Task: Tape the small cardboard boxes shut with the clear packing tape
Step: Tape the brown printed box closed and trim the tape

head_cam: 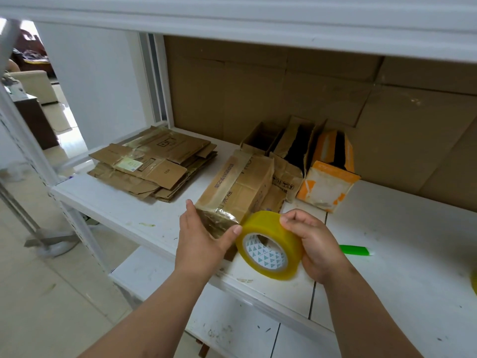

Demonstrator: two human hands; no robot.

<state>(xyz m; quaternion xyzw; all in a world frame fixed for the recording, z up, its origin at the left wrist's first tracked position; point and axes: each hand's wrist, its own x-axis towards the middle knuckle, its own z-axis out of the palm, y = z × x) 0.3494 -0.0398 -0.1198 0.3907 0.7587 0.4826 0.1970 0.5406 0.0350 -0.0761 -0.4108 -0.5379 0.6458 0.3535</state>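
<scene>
While right hand [313,245] grips tape roll [269,245], left hand [204,237] steadies box [236,188]

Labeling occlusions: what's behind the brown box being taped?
Behind the brown cardboard box stand open-topped brown cartons, with an orange-and-white carton beside them. Their lower fronts and contents are hidden.

A white shelf [134,215], scuffed and stained, carries everything. At its left lies a stack of flattened cardboard boxes [152,164]. In the middle stands a closed brown box [237,187]; behind it, against the cardboard backing — open small boxes [291,148] and an orange-and-white box [327,182]. To the right a green marker-like object [355,250] lies flat
</scene>
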